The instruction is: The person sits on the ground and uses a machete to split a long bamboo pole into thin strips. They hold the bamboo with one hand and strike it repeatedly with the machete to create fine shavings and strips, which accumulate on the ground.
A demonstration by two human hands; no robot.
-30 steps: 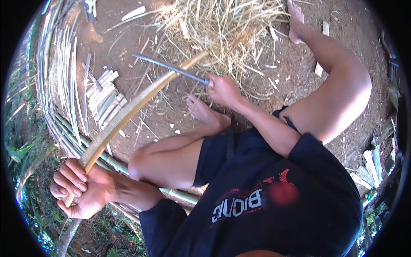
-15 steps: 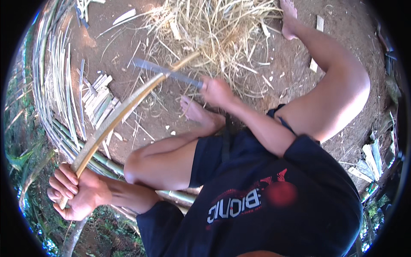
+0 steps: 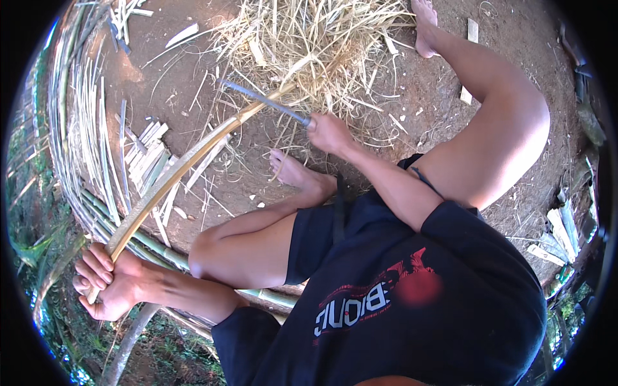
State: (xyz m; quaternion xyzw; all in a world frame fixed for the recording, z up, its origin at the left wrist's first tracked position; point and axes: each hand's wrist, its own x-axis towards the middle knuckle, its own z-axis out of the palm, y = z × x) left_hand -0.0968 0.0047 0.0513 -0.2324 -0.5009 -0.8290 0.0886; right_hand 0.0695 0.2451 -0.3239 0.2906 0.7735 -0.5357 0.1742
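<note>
A long, curved bamboo strip (image 3: 168,179) slants from the lower left up to the pile of shavings at the top middle. My left hand (image 3: 111,282) is closed in a fist round its near end, with a short stub poking out below the fingers. In my right hand (image 3: 329,134) is the handle of a knife, the fingers wrapped round it. The knife's long grey blade (image 3: 248,92) crosses the strip near its far end, seen almost edge-on. A thin curled shaving (image 3: 299,65) rises by the strip just past the blade.
A heap of pale shavings (image 3: 354,29) covers the ground between my feet. Short cut slats (image 3: 151,154) lie stacked at left, beside long thin strips (image 3: 96,135) and green bamboo poles (image 3: 161,251). More pieces (image 3: 561,231) lie at the far right.
My right hand has moved the knife slightly farther along the strip toward its far end, and the blade has turned from flat to nearly edge-on. My left hand keeps its grip, slightly higher.
</note>
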